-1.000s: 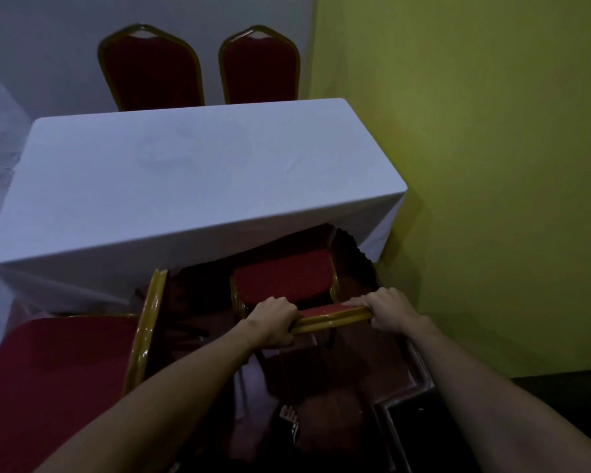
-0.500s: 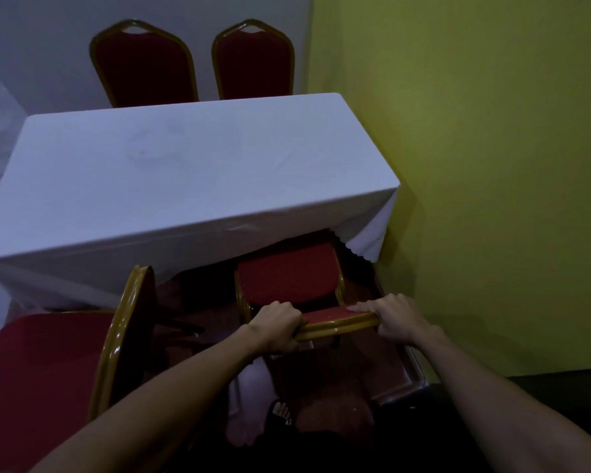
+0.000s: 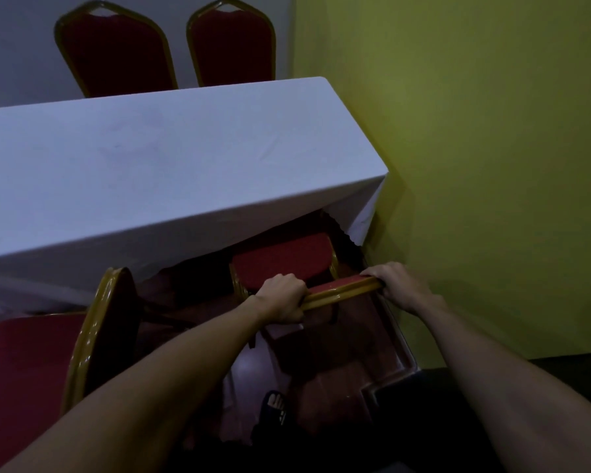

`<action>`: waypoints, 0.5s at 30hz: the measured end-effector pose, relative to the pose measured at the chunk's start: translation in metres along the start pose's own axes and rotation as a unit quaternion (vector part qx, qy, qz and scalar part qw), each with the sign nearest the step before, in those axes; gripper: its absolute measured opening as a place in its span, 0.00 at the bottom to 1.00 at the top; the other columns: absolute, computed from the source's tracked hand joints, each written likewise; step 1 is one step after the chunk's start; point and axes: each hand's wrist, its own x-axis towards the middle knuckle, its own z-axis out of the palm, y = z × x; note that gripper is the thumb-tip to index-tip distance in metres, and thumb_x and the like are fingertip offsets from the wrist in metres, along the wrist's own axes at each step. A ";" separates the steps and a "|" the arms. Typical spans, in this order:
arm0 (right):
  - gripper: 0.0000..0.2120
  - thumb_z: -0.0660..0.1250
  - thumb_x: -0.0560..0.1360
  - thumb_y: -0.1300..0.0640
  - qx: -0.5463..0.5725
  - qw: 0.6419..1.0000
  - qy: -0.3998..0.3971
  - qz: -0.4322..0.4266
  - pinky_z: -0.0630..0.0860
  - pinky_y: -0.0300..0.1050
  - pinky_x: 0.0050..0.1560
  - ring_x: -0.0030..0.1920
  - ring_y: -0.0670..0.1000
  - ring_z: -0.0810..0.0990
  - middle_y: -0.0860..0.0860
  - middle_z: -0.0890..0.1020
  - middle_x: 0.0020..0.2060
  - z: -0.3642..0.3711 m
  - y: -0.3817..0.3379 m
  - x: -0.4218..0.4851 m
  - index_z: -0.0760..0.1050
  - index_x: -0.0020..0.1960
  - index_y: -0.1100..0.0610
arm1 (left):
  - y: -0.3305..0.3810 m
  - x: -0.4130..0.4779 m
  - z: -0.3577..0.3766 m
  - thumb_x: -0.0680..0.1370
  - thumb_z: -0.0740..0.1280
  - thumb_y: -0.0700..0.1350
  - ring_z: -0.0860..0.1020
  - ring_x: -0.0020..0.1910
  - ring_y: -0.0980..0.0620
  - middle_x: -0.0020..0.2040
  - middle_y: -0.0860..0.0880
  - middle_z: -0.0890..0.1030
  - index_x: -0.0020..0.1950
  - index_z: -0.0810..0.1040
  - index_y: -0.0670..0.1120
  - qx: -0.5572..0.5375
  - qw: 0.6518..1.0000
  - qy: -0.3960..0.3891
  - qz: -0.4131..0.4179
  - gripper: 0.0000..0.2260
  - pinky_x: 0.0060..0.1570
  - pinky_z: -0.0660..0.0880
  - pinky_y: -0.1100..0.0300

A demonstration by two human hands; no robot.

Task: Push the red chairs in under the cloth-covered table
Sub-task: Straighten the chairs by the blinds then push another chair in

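Observation:
A table under a white cloth [image 3: 171, 172] fills the middle of the view. At its near right corner stands a red chair with a gold frame [image 3: 284, 259], its seat partly beneath the lifted cloth edge. My left hand [image 3: 282, 297] grips the left end of that chair's top rail [image 3: 342, 291]. The rail's right end is held by my right hand [image 3: 401, 286]. A second red chair [image 3: 31, 373] stands at the near left, outside the table, its gold back edge beside my left forearm.
Two more red chairs [image 3: 116, 52] [image 3: 232, 42] stand behind the far side of the table against a grey wall. A yellow-green wall [image 3: 492, 148] runs close along the table's right end. My sandalled foot [image 3: 275, 409] is on the floor below.
The view has shifted a little between frames. Both hands have kept their grip on the top rail, and the chair's seat sits about as far under the cloth edge as before.

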 end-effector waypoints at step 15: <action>0.25 0.61 0.70 0.72 0.017 0.999 -0.012 0.035 0.65 0.54 0.67 0.55 0.58 0.79 0.55 0.84 0.51 -0.015 0.004 -0.015 0.77 0.62 0.54 | 0.029 0.008 0.004 0.72 0.67 0.54 0.79 0.42 0.43 0.39 0.47 0.74 0.46 0.79 0.43 -0.014 0.999 0.019 0.033 0.14 0.37 0.70 0.55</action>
